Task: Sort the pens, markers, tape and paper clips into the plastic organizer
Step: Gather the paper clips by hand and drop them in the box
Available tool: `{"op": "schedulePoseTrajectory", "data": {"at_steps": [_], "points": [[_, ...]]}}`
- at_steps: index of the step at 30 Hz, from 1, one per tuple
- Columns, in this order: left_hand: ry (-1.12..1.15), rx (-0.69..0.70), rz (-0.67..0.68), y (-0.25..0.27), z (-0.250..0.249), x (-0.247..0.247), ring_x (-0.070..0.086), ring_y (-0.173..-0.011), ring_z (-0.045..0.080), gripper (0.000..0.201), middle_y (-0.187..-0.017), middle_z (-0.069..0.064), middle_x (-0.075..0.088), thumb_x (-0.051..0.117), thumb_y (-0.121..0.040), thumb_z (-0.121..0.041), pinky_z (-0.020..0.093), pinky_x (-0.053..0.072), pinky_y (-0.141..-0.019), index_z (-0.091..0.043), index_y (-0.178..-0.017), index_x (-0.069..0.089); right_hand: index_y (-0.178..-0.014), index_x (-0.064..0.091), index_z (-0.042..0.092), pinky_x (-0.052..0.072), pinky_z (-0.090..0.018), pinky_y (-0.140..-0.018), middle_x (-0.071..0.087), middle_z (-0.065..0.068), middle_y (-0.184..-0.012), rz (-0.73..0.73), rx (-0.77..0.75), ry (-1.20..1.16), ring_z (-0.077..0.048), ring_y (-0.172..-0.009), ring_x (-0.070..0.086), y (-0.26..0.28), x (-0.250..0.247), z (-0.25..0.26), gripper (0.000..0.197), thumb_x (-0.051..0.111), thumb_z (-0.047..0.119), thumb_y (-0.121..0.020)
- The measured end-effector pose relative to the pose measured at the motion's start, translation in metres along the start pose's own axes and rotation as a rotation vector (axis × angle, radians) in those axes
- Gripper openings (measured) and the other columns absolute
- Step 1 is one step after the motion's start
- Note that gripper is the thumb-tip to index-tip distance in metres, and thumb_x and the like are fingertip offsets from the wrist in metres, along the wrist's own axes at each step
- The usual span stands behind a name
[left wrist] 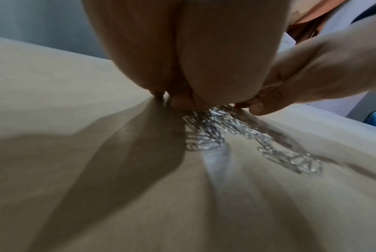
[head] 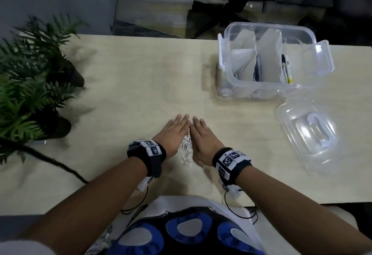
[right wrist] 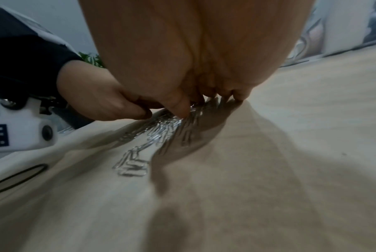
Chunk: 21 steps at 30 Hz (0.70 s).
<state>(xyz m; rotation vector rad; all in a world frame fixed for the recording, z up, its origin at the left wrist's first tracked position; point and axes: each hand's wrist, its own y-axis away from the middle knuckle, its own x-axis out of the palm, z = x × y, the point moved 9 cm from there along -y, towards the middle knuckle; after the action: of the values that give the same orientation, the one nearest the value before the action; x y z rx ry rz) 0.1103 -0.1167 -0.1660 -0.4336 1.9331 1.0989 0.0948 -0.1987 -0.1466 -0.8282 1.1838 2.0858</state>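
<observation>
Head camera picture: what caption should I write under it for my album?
Two hands, left hand and right hand, push paper clips together on the table, with the open plastic organizer waiting nearby.

Silver paper clips (head: 186, 150) are lying heaped in a loose pile on the table (head: 130, 77). The clear plastic organizer (head: 269, 61) is standing open, well apart at the far right, with markers (head: 286, 68) leaning in one compartment.
</observation>
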Motion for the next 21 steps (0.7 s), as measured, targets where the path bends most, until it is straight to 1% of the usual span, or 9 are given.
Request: {"op": "schedulePoseTrajectory", "data": {"at_steps": [2, 4, 6, 8, 9, 12, 16, 18, 21], "points": [[0.075, 0.046, 0.008, 0.007, -0.003, 0.006, -0.013, -0.15, 0.024, 0.091, -0.162, 0.006, -0.016, 0.043, -0.079, 0.003, 0.034, -0.005, -0.121, -0.01, -0.155, -0.005, -0.15, 0.017, -0.008, 0.004, -0.041, -0.123, 0.009, -0.027, -0.159, -0.024, -0.095, -0.051, -0.039, -0.149, 0.005, 0.004, 0.002, 0.01, 0.081, 0.053, 0.004, -0.079], [0.211, 0.071, -0.031, 0.014, 0.005, 0.001, -0.007, -0.151, 0.024, 0.086, -0.163, 0.007, -0.009, 0.046, -0.082, 0.0, 0.035, -0.001, -0.123, -0.01, -0.156, 0.001, -0.142, 0.036, -0.009, 0.015, -0.045, -0.122, 0.027, -0.029, -0.153, -0.079, -0.091, -0.184, -0.04, -0.146, 0.02, 0.007, -0.004, 0.004, 0.067, 0.05, 0.005, -0.078], [0.259, 0.031, -0.143, 0.026, 0.025, -0.01, 0.004, -0.151, 0.027, 0.087, -0.164, 0.009, 0.001, 0.06, -0.087, -0.023, 0.044, 0.014, -0.121, -0.012, -0.156, 0.007, -0.137, 0.042, -0.003, 0.031, -0.05, -0.114, 0.035, -0.026, -0.149, -0.197, 0.011, -0.232, -0.04, -0.141, 0.03, 0.015, -0.02, -0.018, 0.061, 0.051, 0.016, -0.079], [0.202, -0.092, -0.187, 0.041, 0.05, -0.013, 0.022, -0.142, 0.031, 0.109, -0.159, 0.01, 0.015, 0.074, -0.074, -0.053, 0.047, 0.029, -0.113, -0.019, -0.156, 0.011, -0.137, 0.038, 0.002, 0.036, -0.05, -0.109, 0.032, -0.021, -0.148, -0.214, 0.159, -0.188, -0.04, -0.132, 0.034, 0.026, -0.031, -0.037, 0.07, 0.068, 0.026, -0.079], [0.188, -0.146, -0.177, 0.047, 0.059, -0.011, 0.03, -0.133, 0.031, 0.118, -0.151, 0.009, 0.022, 0.079, -0.065, -0.058, 0.046, 0.035, -0.108, -0.022, -0.155, 0.012, -0.138, 0.035, 0.004, 0.037, -0.048, -0.109, 0.029, -0.019, -0.146, -0.177, 0.209, -0.156, -0.038, -0.129, 0.034, 0.03, -0.029, -0.042, 0.08, 0.077, 0.03, -0.075], [0.223, -0.189, -0.123, 0.054, 0.058, 0.002, 0.041, -0.117, 0.025, 0.127, -0.133, 0.004, 0.029, 0.088, -0.056, -0.052, 0.039, 0.045, -0.097, -0.025, -0.153, 0.01, -0.142, 0.025, 0.003, 0.038, -0.046, -0.108, 0.025, -0.017, -0.139, -0.087, 0.203, -0.049, -0.034, -0.122, 0.035, 0.034, -0.016, -0.032, 0.118, 0.092, 0.046, -0.054], [0.329, -0.18, -0.092, 0.044, 0.038, 0.006, 0.046, -0.115, 0.023, 0.116, -0.13, 0.006, 0.035, 0.084, -0.072, -0.033, 0.036, 0.045, -0.097, -0.021, -0.155, 0.005, -0.145, 0.017, 0.002, 0.039, -0.044, -0.107, 0.025, -0.017, -0.134, -0.052, 0.143, 0.008, -0.036, -0.118, 0.039, 0.024, 0.011, -0.008, 0.14, 0.094, 0.05, -0.04], [0.383, -0.176, -0.105, 0.037, 0.027, 0.001, 0.049, -0.114, 0.022, 0.105, -0.13, 0.004, 0.037, 0.08, -0.077, -0.022, 0.035, 0.044, -0.097, -0.021, -0.155, 0.01, -0.147, 0.017, 0.0, 0.041, -0.041, -0.106, 0.03, -0.017, -0.132, -0.075, 0.145, -0.044, -0.035, -0.117, 0.043, 0.018, 0.013, -0.004, 0.139, 0.096, 0.043, -0.041], [0.448, -0.18, -0.146, 0.029, 0.022, -0.007, 0.058, -0.107, 0.019, 0.082, -0.129, 0.0, 0.038, 0.067, -0.086, -0.005, 0.03, 0.045, -0.089, -0.025, -0.152, 0.022, -0.141, 0.032, 0.002, 0.048, -0.034, -0.094, 0.042, -0.015, -0.123, -0.179, 0.204, -0.185, -0.032, -0.102, 0.056, 0.009, -0.008, -0.015, 0.108, 0.094, 0.026, -0.056]]}}
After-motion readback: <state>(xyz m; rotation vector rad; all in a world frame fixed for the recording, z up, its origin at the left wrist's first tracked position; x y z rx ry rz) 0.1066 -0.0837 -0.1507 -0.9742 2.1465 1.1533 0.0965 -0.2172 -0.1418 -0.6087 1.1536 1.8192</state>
